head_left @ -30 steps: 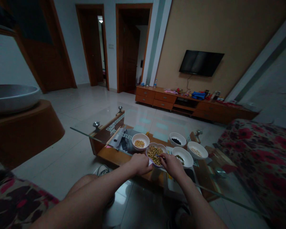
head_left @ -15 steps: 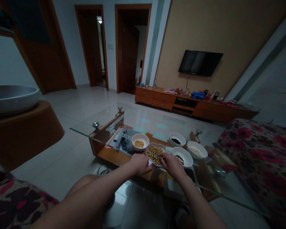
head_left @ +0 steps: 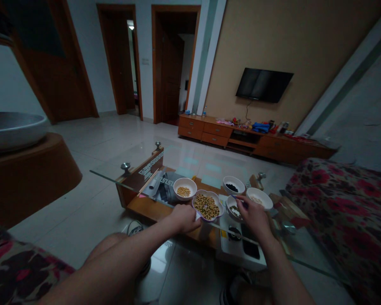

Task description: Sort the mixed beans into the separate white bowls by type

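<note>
Glass tbl (head_left: 193,163) has bean dish (head_left: 222,208) touching L fingers (head_left: 190,212).

A dim, cool-toned room, bent by a wide-angle view.
Pale glare is thrown back by the glossy floor tiles (head_left: 160,263), and shadow is gathered beneath the glass coffee table (head_left: 117,163). A small bright lamp (head_left: 131,27) is glimpsed through a doorway; a faint sheen is caught on the dark television (head_left: 264,85). Toward the left edge the washbasin (head_left: 15,137) is stretched, while the beans (head_left: 206,206) are rendered softly.
</note>
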Demonstrator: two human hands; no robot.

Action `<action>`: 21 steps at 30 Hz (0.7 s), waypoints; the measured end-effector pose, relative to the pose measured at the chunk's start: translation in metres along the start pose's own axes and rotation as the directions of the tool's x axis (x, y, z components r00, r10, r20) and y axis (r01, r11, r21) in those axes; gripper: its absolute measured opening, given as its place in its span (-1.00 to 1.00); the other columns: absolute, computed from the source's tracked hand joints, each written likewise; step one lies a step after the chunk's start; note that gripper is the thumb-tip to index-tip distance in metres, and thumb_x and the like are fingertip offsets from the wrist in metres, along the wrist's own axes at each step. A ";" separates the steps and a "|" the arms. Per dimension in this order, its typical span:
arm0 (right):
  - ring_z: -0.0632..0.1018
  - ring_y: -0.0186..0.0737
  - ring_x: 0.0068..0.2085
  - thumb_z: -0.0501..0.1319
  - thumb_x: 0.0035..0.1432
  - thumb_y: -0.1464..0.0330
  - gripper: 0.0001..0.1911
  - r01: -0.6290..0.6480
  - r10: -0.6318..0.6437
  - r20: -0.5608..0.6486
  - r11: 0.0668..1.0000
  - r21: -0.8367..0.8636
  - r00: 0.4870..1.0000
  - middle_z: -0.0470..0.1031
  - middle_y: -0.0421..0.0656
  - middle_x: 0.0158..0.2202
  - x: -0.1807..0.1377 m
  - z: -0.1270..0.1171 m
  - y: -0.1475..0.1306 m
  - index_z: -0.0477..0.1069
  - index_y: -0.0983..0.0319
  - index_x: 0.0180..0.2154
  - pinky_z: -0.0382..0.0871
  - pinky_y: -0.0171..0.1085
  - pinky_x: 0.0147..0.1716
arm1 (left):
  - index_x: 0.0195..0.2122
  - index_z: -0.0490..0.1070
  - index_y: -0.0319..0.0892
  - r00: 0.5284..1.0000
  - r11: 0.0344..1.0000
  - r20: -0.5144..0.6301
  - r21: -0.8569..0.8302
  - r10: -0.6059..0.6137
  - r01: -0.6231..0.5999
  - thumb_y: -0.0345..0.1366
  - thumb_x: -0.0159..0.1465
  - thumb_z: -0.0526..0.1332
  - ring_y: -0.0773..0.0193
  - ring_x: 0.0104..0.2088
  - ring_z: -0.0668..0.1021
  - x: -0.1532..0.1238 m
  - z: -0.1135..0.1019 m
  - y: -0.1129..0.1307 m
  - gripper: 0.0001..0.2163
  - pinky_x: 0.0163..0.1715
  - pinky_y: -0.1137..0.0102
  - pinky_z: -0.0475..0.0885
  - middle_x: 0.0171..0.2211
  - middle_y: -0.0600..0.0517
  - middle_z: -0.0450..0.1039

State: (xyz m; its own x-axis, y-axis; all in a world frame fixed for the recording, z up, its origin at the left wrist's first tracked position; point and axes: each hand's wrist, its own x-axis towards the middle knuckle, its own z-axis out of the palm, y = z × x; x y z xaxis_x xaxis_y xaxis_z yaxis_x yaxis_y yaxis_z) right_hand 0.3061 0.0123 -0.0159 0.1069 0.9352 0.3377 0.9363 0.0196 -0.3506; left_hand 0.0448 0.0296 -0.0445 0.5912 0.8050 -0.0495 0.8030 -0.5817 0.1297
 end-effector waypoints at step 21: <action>0.54 -0.14 -0.27 0.03 0.15 0.18 -0.67 -0.077 0.083 0.121 0.996 -0.050 0.989 0.56 -0.12 -0.29 -0.011 0.006 -0.006 0.47 0.14 -0.17 0.27 -0.27 -0.34 | -0.35 0.52 -0.25 1.000 1.000 -0.019 0.006 -0.006 0.006 -0.02 0.27 -0.07 -0.05 -0.35 0.58 0.000 0.002 0.001 -0.53 -0.35 0.15 0.47 -0.37 -0.20 0.53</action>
State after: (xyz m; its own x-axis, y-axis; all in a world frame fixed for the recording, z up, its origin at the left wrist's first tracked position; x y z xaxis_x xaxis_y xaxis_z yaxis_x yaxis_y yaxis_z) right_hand 0.2971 0.0036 -0.0223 0.1425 0.9695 0.1994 0.9409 -0.0702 -0.3313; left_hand 0.0456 0.0290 -0.0461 0.5850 0.8105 -0.0310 0.8068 -0.5776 0.1239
